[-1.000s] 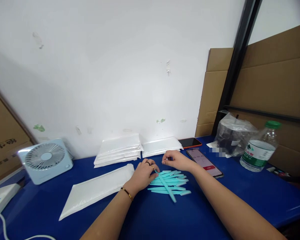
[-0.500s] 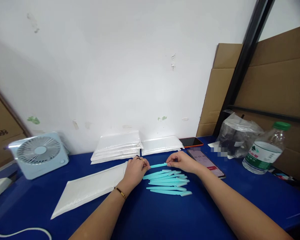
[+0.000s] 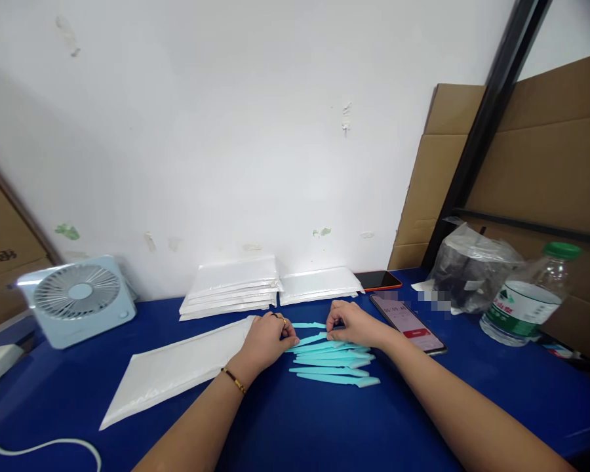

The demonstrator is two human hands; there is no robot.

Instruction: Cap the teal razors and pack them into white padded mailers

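Several turquoise eyebrow razors lie in a loose row on the blue table, blade ends to the right. At the far side of the row, my left hand pinches the handle end of one eyebrow razor. The fingers of my right hand are closed at that razor's blade end. Just behind it another razor rests on its own, apart from both hands. A white padded envelope lies flat to the left, its far end partly hidden by my left hand.
White envelopes are stacked by the wall, with a smaller stack beside them. Two phones, a bagged drink cup and a water bottle stand or lie right. A small fan and white cable are left.
The razor that was between my hands now lies free at the back of the row. Both hands have moved slightly nearer, onto the razor in front of it.
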